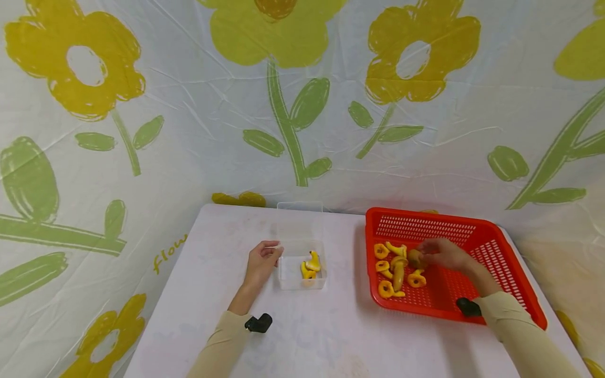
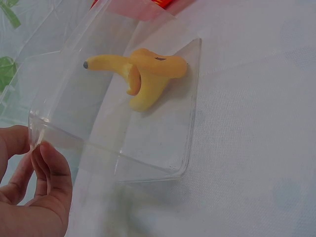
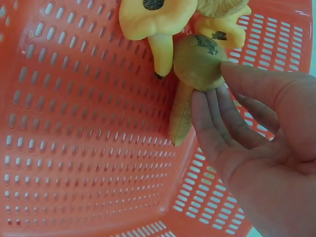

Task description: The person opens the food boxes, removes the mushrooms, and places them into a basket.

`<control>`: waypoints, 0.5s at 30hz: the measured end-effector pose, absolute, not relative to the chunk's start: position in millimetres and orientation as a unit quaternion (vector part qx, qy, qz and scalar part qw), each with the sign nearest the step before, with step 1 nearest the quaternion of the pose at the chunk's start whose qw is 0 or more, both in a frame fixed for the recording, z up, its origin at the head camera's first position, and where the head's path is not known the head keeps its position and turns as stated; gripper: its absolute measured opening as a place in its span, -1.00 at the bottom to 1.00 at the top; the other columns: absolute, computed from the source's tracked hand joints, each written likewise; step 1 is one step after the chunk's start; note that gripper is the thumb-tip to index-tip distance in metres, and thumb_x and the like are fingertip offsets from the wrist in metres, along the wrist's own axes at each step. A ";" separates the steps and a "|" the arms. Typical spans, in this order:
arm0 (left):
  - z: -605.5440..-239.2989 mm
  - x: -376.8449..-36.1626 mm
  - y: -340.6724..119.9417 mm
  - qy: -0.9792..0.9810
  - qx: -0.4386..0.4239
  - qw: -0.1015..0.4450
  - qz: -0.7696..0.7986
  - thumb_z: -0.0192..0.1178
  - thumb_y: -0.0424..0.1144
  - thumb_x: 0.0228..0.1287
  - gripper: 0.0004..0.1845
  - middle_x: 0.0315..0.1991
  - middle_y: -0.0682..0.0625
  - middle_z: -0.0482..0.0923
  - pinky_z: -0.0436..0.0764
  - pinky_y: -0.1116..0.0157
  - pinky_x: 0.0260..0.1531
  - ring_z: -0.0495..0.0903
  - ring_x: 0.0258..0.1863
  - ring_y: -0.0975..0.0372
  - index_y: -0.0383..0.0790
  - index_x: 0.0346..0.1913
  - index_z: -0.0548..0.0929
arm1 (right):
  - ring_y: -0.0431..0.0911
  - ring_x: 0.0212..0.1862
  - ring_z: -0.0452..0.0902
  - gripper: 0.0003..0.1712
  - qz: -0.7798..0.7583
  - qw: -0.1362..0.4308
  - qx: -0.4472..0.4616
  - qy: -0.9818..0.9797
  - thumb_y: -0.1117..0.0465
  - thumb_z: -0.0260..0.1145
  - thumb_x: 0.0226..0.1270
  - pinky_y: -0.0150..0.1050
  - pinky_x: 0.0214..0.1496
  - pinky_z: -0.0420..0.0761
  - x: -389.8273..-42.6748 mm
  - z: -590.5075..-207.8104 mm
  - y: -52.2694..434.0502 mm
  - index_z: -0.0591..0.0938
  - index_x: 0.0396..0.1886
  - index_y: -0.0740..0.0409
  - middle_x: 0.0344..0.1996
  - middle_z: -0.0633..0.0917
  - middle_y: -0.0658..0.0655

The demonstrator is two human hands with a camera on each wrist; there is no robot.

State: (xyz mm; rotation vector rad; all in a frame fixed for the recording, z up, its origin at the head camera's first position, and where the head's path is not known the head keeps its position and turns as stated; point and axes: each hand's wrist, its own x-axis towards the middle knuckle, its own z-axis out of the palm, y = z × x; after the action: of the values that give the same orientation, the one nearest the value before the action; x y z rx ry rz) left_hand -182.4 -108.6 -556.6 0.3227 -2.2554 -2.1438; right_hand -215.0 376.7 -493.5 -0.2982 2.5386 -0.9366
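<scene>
A clear plastic box stands mid-table with its lid up, and two yellow toy mushrooms lie inside it. My left hand pinches the box's left rim between thumb and fingers. The left wrist view shows this pinch by my left hand at a corner of the box, with the yellow mushrooms at its far end. My right hand reaches into the red basket and grips an olive-brown mushroom. In the right wrist view my right hand holds its cap with the fingertips.
Several more yellow mushrooms lie in the left half of the basket, near the held one. The table wears a white cloth, and flowered sheeting hangs behind and beside it. The basket's perforated floor is bare on the right.
</scene>
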 end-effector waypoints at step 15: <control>-555.8 -181.8 -108.3 -0.735 0.100 0.009 -0.671 0.35 -0.27 0.39 -0.66 -0.28 -0.13 0.67 0.56 0.43 -0.44 0.53 -0.44 0.25 -0.39 0.11 0.65 | 0.16 -0.01 0.60 -0.62 -0.360 0.157 -0.100 0.914 0.24 0.23 0.57 0.03 -0.01 0.72 -203.2 -471.2 348.8 0.56 0.18 0.46 0.02 0.67 0.39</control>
State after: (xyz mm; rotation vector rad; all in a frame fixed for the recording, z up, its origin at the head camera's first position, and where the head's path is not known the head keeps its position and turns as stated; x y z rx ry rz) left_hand -181.8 -108.3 -555.8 0.3114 -2.2966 -2.0949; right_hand -203.2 348.8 -471.2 -0.2859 2.6157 -1.0296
